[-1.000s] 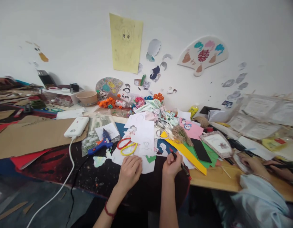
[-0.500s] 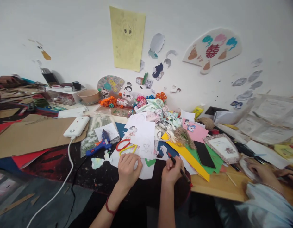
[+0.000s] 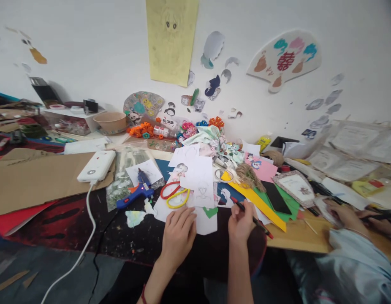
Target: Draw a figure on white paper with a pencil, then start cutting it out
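My left hand lies with fingers flat on the lower edge of a white sheet of paper. In my right hand is a slim red-and-black pen, held slanting across the fingers above the dark table edge. Between the hands, a small green paper piece sits on the white sheet. Just beyond my left fingers are red and yellow loops, like scissors handles, partly under paper. A sheet with a pencil sketch covers other papers there.
A blue glue gun and torn pale scraps lie at left, with a white power bank on cardboard. Rightward are a yellow strip, a black phone and a co-worker's hand. Craft materials heap against the wall.
The view has shifted, so near things appear farther right. My left thumb, earlier held apart, now lies beside the fingers. My right hand still holds the pen.
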`<state>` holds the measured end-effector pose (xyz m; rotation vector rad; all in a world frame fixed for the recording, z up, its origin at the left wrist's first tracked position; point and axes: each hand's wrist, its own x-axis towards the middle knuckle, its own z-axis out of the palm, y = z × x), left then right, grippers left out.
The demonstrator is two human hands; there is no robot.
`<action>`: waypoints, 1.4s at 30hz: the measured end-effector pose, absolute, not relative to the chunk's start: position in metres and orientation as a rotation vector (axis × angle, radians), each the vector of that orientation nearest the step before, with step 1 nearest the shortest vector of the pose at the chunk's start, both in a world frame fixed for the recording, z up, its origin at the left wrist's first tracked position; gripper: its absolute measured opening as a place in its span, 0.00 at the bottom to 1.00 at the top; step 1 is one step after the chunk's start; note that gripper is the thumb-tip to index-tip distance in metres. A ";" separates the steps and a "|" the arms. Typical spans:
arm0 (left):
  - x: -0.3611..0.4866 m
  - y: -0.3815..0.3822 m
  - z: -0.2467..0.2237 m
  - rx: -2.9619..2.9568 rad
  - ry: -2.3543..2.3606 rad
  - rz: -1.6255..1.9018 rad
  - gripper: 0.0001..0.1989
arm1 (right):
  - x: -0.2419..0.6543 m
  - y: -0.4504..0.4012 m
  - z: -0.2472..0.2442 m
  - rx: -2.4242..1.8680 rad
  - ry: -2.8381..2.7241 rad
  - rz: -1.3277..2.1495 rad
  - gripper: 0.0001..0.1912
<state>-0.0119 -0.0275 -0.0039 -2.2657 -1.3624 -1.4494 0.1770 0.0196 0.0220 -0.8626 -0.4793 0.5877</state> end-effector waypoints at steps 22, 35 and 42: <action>-0.007 -0.005 -0.027 -2.172 -1.258 -1.243 0.18 | 0.180 0.029 0.022 -0.938 -0.461 0.589 0.20; -0.007 -0.008 -0.025 -2.162 -1.271 -1.332 0.19 | 0.175 0.027 0.019 -0.938 -0.605 0.539 0.19; -0.014 -0.010 -0.005 -2.185 -1.104 -1.448 0.16 | 0.172 -0.009 0.055 -0.992 -0.892 0.540 0.08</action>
